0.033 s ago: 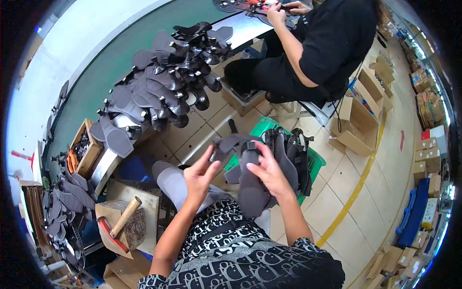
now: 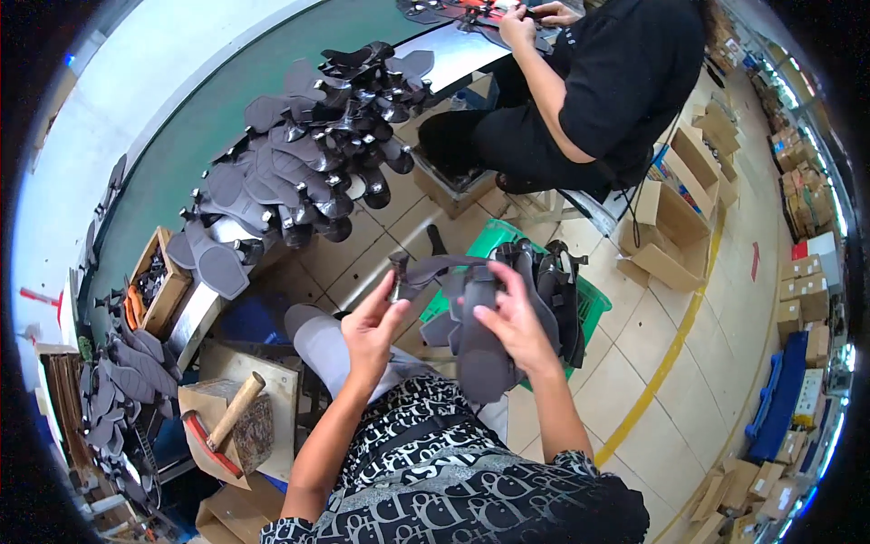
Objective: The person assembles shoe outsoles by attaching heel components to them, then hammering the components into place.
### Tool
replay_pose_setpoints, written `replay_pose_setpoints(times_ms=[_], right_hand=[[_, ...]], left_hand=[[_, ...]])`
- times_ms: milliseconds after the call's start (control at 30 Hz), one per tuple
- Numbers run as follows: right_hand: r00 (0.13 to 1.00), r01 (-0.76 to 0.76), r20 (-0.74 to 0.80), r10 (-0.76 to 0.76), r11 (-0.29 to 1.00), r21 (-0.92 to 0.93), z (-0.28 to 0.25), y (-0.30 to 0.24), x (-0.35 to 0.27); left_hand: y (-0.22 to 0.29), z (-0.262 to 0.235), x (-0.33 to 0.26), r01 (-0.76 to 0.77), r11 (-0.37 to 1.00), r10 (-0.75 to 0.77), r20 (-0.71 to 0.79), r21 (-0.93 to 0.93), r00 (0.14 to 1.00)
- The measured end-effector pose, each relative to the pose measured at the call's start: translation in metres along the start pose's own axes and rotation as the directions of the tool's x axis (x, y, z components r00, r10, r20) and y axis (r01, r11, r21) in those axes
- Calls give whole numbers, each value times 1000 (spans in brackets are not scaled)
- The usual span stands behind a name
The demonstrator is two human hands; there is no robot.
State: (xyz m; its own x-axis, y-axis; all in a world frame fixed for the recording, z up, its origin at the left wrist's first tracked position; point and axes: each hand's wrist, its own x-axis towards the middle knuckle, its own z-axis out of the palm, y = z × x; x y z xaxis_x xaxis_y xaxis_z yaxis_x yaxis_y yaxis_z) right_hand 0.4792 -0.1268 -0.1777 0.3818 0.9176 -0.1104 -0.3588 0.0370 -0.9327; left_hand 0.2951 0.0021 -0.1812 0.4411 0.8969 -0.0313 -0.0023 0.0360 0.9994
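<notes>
My left hand (image 2: 370,331) is closed on the slim black heel (image 2: 397,272) of a dark grey heeled shoe sole. From that heel a curved dark band (image 2: 439,267) runs right toward my other hand. My right hand (image 2: 518,322) grips a dark grey sole piece (image 2: 483,358), thumb on its face and fingers behind it. Whether the band and this piece are one part I cannot tell. Just beyond my right hand, more dark heeled soles (image 2: 566,299) stand in a green crate (image 2: 594,313).
A heap of heeled soles (image 2: 281,168) covers the green bench (image 2: 204,109) at upper left. A hammer (image 2: 237,412) lies on a block at lower left, near a wooden parts tray (image 2: 166,286). A co-worker (image 2: 625,82) sits at upper right, beside cardboard boxes (image 2: 666,227).
The heel in my left hand has tipped more upright. The sole piece in my right hand has turned slightly and shifted a little up and right. The band between my hands looks thinner.
</notes>
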Motion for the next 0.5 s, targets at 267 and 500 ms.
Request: replay_pose_setpoints(times_ms=[267, 500], right_hand=[[862, 127, -467, -197, 976, -178, -95, -39, -52], [843, -282, -266, -468, 38, -959, -126, 30, -63]], left_hand=[[-11, 60, -13, 386, 760, -267, 291, -523, 919], [-114, 86, -17, 625, 758, -376, 656, -189, 654]])
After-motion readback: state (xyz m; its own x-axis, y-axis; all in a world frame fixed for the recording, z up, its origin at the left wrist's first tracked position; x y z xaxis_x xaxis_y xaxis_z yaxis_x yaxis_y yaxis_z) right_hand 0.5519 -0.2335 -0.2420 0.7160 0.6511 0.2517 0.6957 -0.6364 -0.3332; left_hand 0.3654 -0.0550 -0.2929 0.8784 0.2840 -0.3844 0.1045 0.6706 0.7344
